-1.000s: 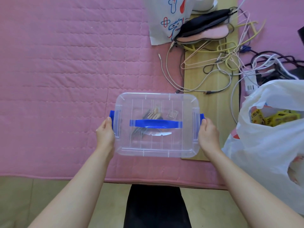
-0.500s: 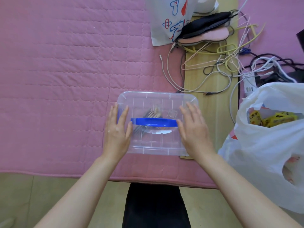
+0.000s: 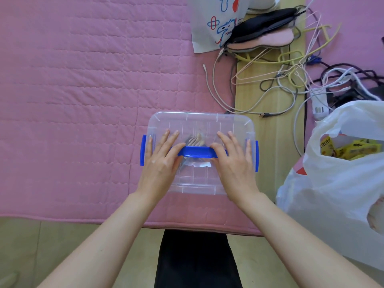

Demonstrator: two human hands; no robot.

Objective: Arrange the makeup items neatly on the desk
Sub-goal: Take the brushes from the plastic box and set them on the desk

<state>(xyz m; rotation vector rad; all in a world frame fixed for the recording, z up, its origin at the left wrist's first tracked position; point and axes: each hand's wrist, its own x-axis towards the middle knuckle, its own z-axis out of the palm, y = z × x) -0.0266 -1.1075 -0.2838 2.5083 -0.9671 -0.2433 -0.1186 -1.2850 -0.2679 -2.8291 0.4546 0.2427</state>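
Beside tangled cables [image 3: 276,96] and a white bag [image 3: 340,175], flat open hands [image 3: 199,161] atop the clear box [image 3: 199,123]

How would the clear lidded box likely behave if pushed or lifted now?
The clear box is probably rigid, given its ribbed lid. It likely feels light, as only a few slim items show through. It may drag rather than slide on the quilted pink cover.
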